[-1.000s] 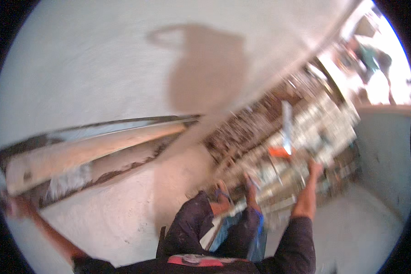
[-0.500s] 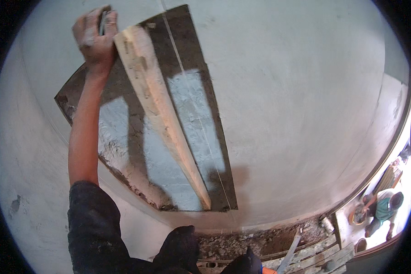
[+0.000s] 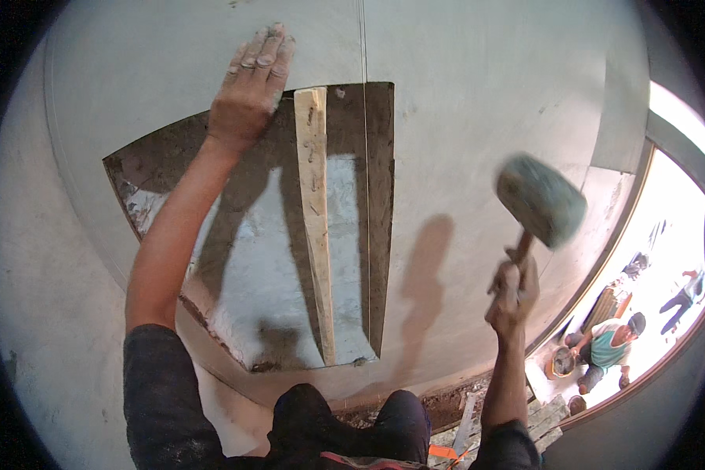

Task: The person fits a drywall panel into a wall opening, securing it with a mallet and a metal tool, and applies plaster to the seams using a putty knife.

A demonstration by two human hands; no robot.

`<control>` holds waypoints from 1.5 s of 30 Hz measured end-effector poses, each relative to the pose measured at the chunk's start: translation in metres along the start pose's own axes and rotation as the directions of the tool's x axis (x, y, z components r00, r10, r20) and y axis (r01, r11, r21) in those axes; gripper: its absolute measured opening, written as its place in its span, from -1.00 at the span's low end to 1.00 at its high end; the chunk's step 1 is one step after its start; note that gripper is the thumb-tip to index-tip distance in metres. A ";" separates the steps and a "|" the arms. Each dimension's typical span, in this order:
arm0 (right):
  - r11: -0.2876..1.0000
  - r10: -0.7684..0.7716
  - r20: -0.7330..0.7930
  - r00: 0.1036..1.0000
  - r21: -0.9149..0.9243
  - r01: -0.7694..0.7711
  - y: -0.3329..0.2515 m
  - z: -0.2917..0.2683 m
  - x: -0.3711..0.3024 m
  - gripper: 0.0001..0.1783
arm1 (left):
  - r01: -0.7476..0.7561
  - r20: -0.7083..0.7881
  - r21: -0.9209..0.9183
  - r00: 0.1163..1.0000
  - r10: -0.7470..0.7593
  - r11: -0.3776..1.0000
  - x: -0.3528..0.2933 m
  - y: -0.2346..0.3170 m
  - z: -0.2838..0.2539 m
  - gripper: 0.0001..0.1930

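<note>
My left hand (image 3: 251,90) reaches up to the top edge of a recess (image 3: 262,290) in the grey plastered wall. Its dusty fingers are stretched out, their tips pointing up over the plaster. Just right of that hand, a rough wooden batten (image 3: 313,164) stands nearly upright across the recess, with several nails or staples along its face. A thin string (image 3: 366,211) runs down beside the batten. On the right, my right hand (image 3: 513,294) is closed round the handle of a mallet (image 3: 540,200). The mallet's thick grey head is raised, apart from the wall.
A handsaw (image 3: 464,423) with an orange handle lies below by wooden planks (image 3: 548,419). Rubble (image 3: 442,407) lines the wall's foot. Through the doorway at right, a person (image 3: 611,348) crouches beside a bucket (image 3: 561,362); another person stands farther off.
My right hand has come into view with the mallet. My left hand has moved right and its fingers have straightened. The batten appears more upright as the view has shifted.
</note>
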State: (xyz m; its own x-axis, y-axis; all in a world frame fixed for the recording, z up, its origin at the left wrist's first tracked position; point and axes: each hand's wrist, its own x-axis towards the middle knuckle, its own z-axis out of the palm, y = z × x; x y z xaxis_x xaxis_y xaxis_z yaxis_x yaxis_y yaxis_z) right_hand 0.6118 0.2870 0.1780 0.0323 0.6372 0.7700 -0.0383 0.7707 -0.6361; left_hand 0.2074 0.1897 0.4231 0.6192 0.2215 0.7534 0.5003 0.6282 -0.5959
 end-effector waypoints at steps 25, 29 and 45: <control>0.789 -0.439 0.129 0.889 -0.417 0.451 -0.146 0.175 0.175 -0.60 | 0.020 -0.072 -0.054 0.997 -0.024 0.998 0.004 0.009 0.004 -0.40; 0.786 -0.577 0.061 0.815 -0.230 0.574 -0.196 0.165 0.160 -0.60 | 0.026 -0.059 -0.075 0.998 -0.031 0.997 -0.002 0.002 0.004 -0.41; 0.758 -0.510 0.081 0.856 -0.428 0.492 -0.151 0.175 0.191 -0.61 | -0.003 -0.024 -0.014 1.000 0.003 1.000 0.004 0.008 0.000 -0.39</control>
State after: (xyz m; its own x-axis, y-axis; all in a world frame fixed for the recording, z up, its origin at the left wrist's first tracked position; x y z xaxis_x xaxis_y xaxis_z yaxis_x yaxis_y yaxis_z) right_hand 0.4493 0.2908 0.4291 -0.0333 0.1519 0.9878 0.4143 0.9016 -0.1246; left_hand 0.2140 0.1962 0.4214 0.6347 0.2057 0.7449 0.5067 0.6169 -0.6022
